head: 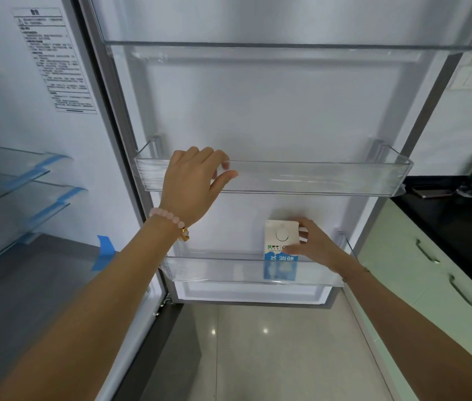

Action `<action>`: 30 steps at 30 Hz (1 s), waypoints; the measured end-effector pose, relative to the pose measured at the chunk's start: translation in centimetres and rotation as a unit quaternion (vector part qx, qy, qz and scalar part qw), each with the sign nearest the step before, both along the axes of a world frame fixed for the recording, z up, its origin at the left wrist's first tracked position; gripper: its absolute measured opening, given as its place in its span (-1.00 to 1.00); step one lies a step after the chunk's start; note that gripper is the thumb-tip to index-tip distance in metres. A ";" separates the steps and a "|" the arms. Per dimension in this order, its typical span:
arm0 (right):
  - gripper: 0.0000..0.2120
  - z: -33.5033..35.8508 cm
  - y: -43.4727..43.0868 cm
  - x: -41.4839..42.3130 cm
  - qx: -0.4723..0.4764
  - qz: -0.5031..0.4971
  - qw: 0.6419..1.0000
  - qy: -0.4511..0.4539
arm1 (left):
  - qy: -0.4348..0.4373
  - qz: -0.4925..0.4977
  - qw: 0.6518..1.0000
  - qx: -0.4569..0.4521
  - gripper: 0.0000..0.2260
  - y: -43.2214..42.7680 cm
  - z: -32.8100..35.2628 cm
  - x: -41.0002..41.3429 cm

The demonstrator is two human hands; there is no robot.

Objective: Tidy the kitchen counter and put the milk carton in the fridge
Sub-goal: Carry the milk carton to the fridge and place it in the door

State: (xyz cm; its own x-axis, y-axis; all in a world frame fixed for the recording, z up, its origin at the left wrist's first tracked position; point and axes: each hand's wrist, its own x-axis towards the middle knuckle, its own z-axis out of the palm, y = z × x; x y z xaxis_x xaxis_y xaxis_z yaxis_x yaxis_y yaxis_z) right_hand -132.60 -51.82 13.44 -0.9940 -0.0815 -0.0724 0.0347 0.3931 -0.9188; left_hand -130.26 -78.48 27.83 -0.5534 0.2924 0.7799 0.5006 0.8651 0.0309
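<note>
The fridge door (272, 111) stands open in front of me. A white and blue milk carton (281, 244) with a round white cap stands upright in the lowest clear door shelf (229, 270), towards its right side. My right hand (312, 247) grips the carton's top from the right. My left hand (194, 180), with a pink bead bracelet on the wrist, rests over the front rim of the middle clear door shelf (315, 178) near its left end, fingers curled on it.
The fridge interior at the left has glass shelves (12, 180) with blue tape. A black counter (446, 215) with a phone and utensils is at the right, above pale green drawers (420, 270). Glossy tiled floor (257, 357) lies below.
</note>
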 end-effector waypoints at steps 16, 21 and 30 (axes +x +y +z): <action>-0.65 3.8 2.9 6.5 0.019 -0.017 0.997 0.072 | -0.023 -0.002 1.000 0.004 -0.71 -0.1 -0.1 -0.1; -0.77 8.9 8.0 10.1 -0.082 -0.183 0.957 0.208 | -0.030 0.000 1.000 0.007 -0.70 -0.1 0.0 0.1; -0.69 12.6 13.2 4.4 -0.232 -0.233 0.936 0.125 | -0.051 0.005 0.999 0.000 -0.59 -0.2 0.5 1.0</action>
State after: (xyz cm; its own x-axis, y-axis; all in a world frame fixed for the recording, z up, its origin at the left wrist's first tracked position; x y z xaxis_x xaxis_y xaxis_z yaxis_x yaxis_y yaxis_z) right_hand -128.24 -38.59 26.03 -0.9111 0.3992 0.1028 -0.1360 -0.0555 -0.9892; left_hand -129.23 -78.72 28.31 -0.6329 0.2862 0.7194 0.4860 0.8702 0.0814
